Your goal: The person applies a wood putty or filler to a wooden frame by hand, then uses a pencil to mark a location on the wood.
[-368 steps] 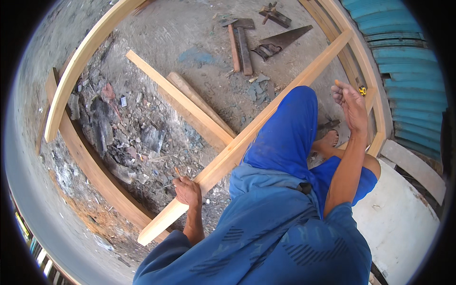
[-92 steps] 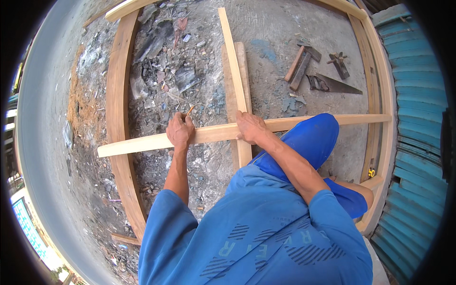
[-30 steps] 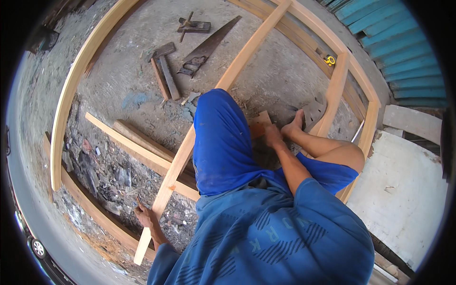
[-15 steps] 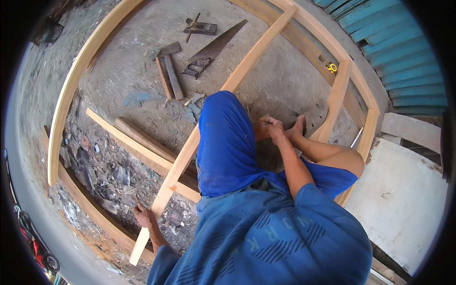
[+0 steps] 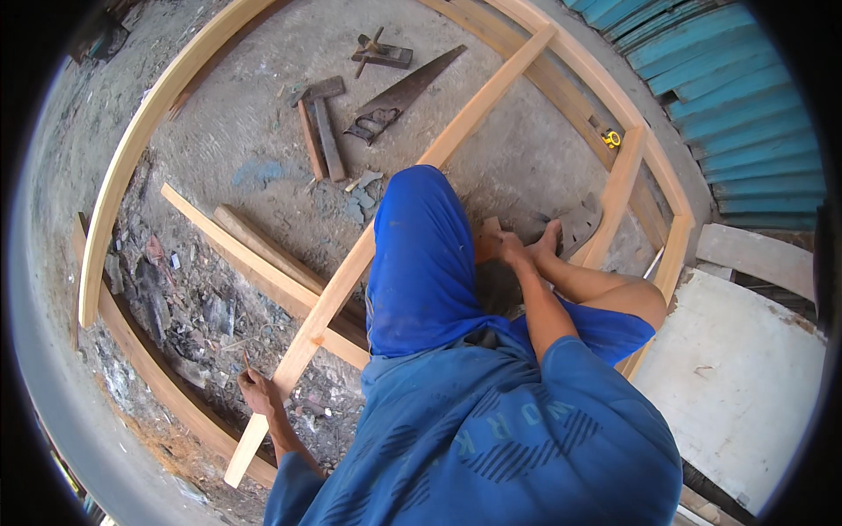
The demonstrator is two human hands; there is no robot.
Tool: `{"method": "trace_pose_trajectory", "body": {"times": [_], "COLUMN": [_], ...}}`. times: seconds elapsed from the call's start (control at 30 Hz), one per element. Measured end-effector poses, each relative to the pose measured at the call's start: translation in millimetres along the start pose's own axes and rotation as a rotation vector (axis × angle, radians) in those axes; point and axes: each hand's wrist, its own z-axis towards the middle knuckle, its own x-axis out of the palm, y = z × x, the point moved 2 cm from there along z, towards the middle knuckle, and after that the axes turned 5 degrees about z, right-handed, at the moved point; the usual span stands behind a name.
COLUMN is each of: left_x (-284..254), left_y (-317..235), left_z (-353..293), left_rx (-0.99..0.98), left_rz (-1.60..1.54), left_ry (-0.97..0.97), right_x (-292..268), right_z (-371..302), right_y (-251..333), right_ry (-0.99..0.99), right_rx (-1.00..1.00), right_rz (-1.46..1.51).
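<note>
A big wooden frame (image 5: 140, 131) lies on the ground (image 5: 263, 96) around me. A long plank (image 5: 351, 272) runs across it, passing under my blue-clad knee (image 5: 421, 245). My left hand (image 5: 259, 393) has its grip closed on the plank's edge near its lower end. My right hand (image 5: 509, 250) reaches down beside my foot (image 5: 548, 241), close to a small wood block (image 5: 487, 237); I cannot tell whether its grip is open or closed. A handsaw (image 5: 399, 96) and a hammer (image 5: 311, 123) lie well apart from me.
</note>
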Motion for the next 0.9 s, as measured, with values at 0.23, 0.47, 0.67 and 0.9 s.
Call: {"method": "trace_pose_trajectory", "body": {"times": [0.23, 0.47, 0.67, 0.9], "left_x": [3.6, 5.4, -2.5, -5.0], "left_y": [6.3, 9.6, 3.6, -22.4], "left_z": [4.0, 5.8, -0.2, -9.4], "left_rx": [0.018, -0.003, -0.012, -0.027], "left_rz": [0.019, 0.014, 0.033, 0.033], "left_ry": [-0.018, 0.027, -0.027, -0.009], "right_x": [14.1, -6.5, 6.6, -31.8], "right_z": [-7.1, -18.8, -27.7, 4.4], "right_y": [-25.6, 2.8, 15.7, -6.6], "right_ry": [0.042, 0.118, 0.062, -0.138], "right_rx": [-0.018, 0.123, 0.07, -0.058], "right_rz": [-0.49, -0.389, -0.401, 0.046]}}
